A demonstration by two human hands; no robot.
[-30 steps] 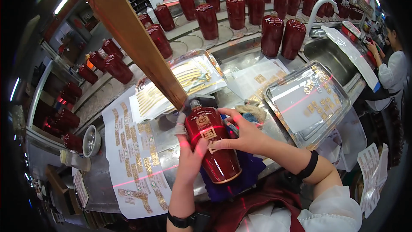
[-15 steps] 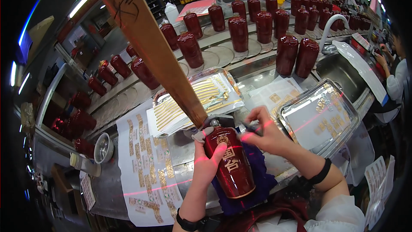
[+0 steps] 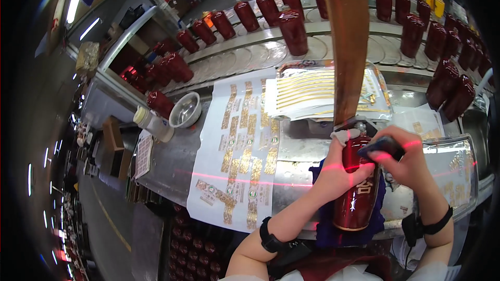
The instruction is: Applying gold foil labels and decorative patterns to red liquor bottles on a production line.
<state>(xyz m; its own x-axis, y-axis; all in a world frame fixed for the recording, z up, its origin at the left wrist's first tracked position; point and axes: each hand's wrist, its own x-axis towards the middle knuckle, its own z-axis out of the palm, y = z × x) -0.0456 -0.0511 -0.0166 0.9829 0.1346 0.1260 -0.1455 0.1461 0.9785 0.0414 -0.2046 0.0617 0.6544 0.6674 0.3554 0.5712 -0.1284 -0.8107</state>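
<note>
A dark red glossy bottle [image 3: 354,211] with pale gold lettering lies tilted before me, neck pointing away, on a purple cloth [image 3: 326,217]. My left hand [image 3: 338,173] is closed round its left side, thumb across its front. By those fingers, a crumpled white cloth [image 3: 346,136] touches the neck. My right hand [image 3: 409,157] grips a dark blue, rounded, flat piece [image 3: 382,147], whose exact kind I cannot make out. Its edge is at the bottle's upper front and hides part of the surface there.
A wooden post [image 3: 350,47] rises just beyond the bottle. To the left lies a white sheet of gold decals [image 3: 237,151], near a metal bowl [image 3: 186,110]. A tray [image 3: 471,161] stands at right. Several red bottles [image 3: 293,32] line the conveyor [image 3: 239,57] behind.
My view has swung left, so the bench things appear further right. The right hand has brought the dark piece from beside the neck onto the bottle's front. My left hand keeps its hold.
</note>
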